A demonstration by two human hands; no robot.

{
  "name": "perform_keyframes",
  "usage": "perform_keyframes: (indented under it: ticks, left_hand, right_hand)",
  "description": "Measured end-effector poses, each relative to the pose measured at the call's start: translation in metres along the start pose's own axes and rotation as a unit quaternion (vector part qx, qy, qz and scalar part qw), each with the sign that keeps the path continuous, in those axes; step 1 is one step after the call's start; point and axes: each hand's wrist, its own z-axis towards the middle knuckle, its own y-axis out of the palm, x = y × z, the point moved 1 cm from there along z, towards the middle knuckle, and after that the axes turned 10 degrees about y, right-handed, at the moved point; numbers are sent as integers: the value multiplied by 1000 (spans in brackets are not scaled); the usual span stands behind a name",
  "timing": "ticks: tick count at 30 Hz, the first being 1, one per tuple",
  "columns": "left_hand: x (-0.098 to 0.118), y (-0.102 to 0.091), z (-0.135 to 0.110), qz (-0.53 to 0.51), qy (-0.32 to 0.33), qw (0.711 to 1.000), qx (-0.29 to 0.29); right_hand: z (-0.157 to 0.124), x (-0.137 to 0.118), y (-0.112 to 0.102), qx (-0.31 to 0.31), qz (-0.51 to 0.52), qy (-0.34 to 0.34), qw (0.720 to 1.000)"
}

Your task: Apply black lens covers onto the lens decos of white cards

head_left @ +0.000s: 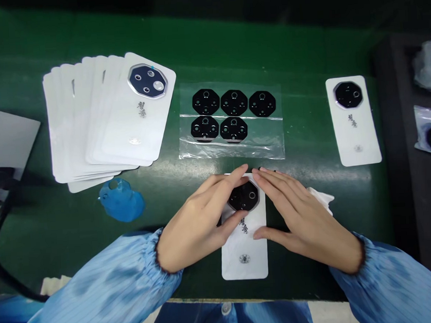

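A green work surface [296, 44] carries a fanned stack of white phone back covers [88, 115], a clear plastic bag [233, 150] of five black octagonal lens plates [205, 101], and a scrap of blue film [121, 200]. Near the front edge, a sixth black lens plate [244, 197] sits on a white back cover [244, 257]. The left hand [200, 216] grips that plate with fingers across its top and thumb at its lower left, while the open right hand [299, 210] presses flat beside it, thumb on the cover.
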Motion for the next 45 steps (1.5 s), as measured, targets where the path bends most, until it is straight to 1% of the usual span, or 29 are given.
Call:
perform_keyframes:
  ticks: [10,17,31,35,38,45]
  left_hand:
    - [5,1,1,-6,-28,1000,4]
    - [5,1,3,-8,-20,1000,8]
    - [9,1,5,-10,-34,999,19]
    - [9,2,5,9,-27,999,20]
    - [9,3,4,28,-38,999,19]
    - [10,2,6,29,-37,999,20]
  right_hand:
    - [0,-2,-3,-1,-2,-2,1000]
    - [-1,-3,-4,0,15,8,1000]
    - [-1,-4,-4,2,23,7,1000]
    - [0,-4,-4,1,18,6,1000]
    - [0,-4,-4,4,12,0,1000]
    - [0,-4,-4,7,6,-3,1000]
